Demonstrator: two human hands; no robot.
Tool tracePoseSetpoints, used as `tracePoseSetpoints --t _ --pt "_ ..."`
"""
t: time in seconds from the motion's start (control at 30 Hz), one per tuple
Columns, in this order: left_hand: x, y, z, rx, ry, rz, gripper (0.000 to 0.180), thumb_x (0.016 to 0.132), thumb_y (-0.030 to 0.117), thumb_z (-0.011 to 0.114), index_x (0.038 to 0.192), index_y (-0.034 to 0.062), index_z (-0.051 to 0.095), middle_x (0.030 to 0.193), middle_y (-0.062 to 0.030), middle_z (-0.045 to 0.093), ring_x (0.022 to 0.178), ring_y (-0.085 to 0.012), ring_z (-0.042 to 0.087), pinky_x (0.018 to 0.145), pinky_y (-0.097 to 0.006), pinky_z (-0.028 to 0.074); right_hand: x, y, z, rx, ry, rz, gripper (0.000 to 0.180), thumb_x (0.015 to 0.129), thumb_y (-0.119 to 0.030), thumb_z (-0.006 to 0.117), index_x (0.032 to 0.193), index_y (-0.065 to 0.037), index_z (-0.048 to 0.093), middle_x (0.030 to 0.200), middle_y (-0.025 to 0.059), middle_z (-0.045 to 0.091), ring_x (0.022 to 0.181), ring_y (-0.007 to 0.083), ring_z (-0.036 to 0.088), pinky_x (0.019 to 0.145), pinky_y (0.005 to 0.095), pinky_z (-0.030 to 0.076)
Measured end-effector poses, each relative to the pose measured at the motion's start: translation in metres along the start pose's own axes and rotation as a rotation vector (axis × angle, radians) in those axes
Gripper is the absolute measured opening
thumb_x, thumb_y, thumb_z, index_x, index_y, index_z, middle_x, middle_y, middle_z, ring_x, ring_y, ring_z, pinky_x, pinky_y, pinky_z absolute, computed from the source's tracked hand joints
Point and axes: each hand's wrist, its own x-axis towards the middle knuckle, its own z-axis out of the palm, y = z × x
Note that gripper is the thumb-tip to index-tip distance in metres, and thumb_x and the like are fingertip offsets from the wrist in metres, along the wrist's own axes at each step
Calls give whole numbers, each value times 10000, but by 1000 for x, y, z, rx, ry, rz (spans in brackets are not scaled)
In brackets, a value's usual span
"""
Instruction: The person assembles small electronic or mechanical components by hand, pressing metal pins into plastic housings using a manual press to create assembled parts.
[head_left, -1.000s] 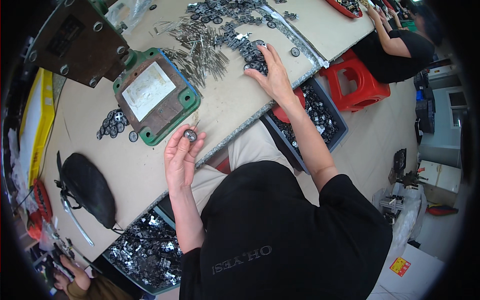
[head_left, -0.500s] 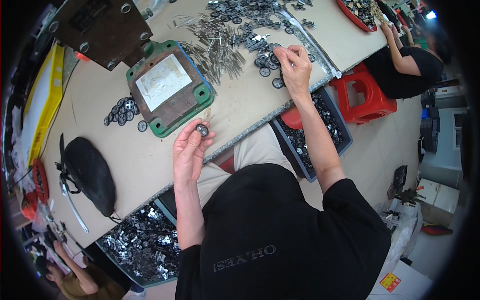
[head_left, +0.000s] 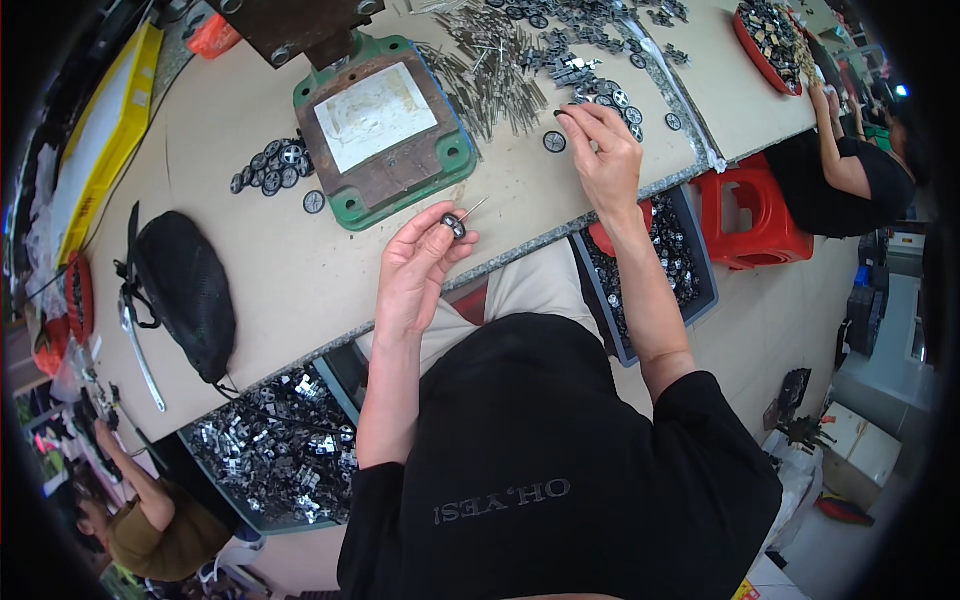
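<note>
My left hand (head_left: 420,265) is closed in a pinch near the front of the table. Between its thumb and fingers sits a small black toy wheel (head_left: 453,226) with silvery spokes, and a thin metal pin (head_left: 476,210) sticks out from it toward the right. My right hand (head_left: 605,160) is raised over the table to the right, its thumb and forefinger pinching a small dark piece (head_left: 563,112) whose kind does not show. Just left of those fingertips a loose wheel (head_left: 554,142) lies flat; more wheels (head_left: 618,98) and a heap of metal pins (head_left: 490,75) lie beyond.
A green-framed press base (head_left: 390,200) stands beyond my left hand, with wheels (head_left: 272,168) at its left. A black bag (head_left: 180,295) lies on the left. Bins of small parts (head_left: 275,450) (head_left: 700,285) flank my legs. A red stool (head_left: 750,220) and co-workers sit nearby.
My right hand has drawn back from the wheel pile toward me, a small dark piece in its fingertips. My left hand has turned the wheel more edge-on, so more of the pin shows. The view has shifted.
</note>
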Motion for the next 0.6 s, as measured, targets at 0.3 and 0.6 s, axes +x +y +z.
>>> tracePoseSetpoints --t 0.3,0.6 --pt "-1 -2 1 -15 24 21 290 877 53 546 1153 -30 519 1050 -139 602 882 -218 629 763 -274 531 -38 -60 4 840 -361 513 187 853 -32 572 1016 37 634 869 89 644 708 118 619 623 225 504" --pt "-3 -2 -3 -3 11 40 301 884 70 540 1167 -29 508 1065 -151 594 890 -219 625 764 -274 533 8 -17 -2 1 -245 192 207 772 -120 631 939 1 646 869 131 630 702 281 599 650 369 465"
